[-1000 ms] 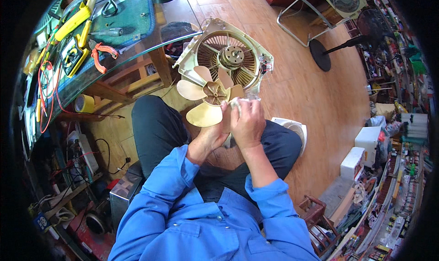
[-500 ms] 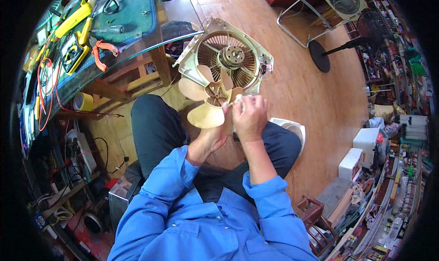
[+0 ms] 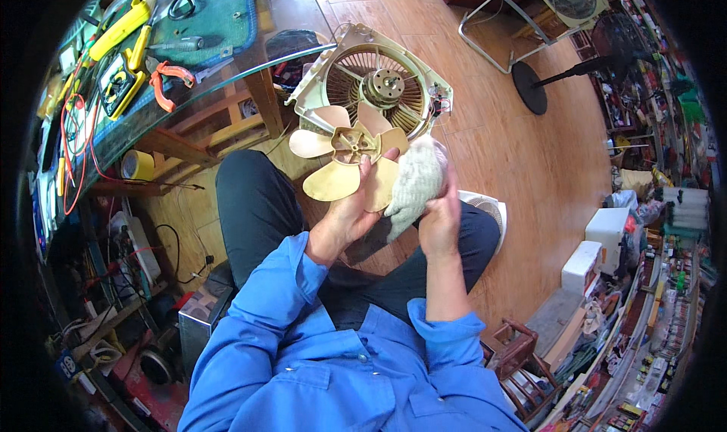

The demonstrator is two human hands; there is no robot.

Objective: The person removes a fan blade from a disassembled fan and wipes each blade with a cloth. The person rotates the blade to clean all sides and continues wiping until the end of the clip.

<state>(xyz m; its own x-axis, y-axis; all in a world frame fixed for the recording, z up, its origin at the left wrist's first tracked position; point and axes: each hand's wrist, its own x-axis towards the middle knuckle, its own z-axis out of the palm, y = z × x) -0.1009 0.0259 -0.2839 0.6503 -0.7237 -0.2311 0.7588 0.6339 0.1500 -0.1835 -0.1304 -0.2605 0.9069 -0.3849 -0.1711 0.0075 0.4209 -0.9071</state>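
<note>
My left hand (image 3: 351, 218) grips a yellowish plastic fan blade wheel (image 3: 332, 181) by one of its lower blades, the thumb lying over the front near the hub. Several blades fan out around the open hub. In my right hand (image 3: 440, 221) is a greyish-white cloth (image 3: 419, 176), bunched up and held beside the wheel's right-hand blades. Part of the cloth hangs down below. Just beyond the wheel stands an opened box fan housing (image 3: 309, 95), with a round metal motor (image 3: 385, 88) in its middle and a wire grille behind. Wires show at the housing's right corner.
On the left, a glass-topped bench (image 3: 227, 80) carries orange-handled pliers (image 3: 168, 84), a yellow-black multimeter (image 3: 120, 86) and a screwdriver (image 3: 182, 43). A black round stand base (image 3: 528, 88) stands on the tiled floor. Crowded shelves line the right. A white grille piece (image 3: 491, 208) lies beside my right knee.
The cloth, earlier mostly hidden, now spreads out from my right hand, which has shifted right and lower. The blade wheel has turned and tipped slightly in my left hand.
</note>
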